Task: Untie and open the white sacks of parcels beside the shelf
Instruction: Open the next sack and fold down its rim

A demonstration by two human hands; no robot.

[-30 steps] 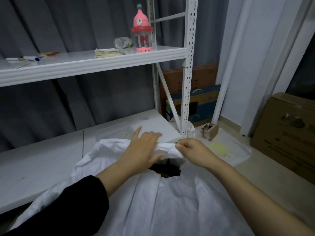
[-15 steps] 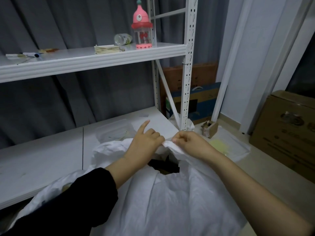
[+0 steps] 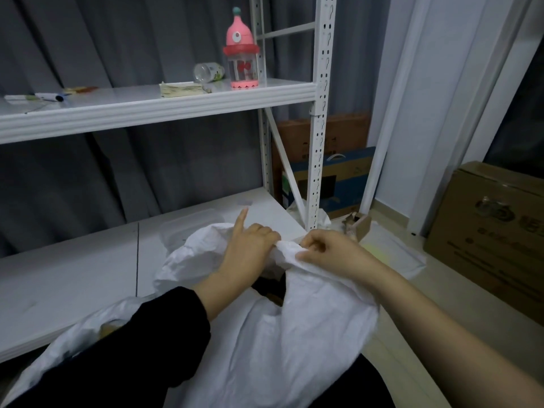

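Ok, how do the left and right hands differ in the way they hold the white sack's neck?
The left hand has its index finger sticking out straight, while the right hand has all its fingers curled. The left hand comes out of a black sleeve; the right forearm is bare. Both grip the bunched neck of the white sack, close together.

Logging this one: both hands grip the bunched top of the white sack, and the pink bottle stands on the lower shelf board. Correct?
Not quite. The pink bottle stands on the upper shelf board, not the lower one, as the head view shows. The rest holds: the left hand and the right hand both grip the bunched top of the white sack.
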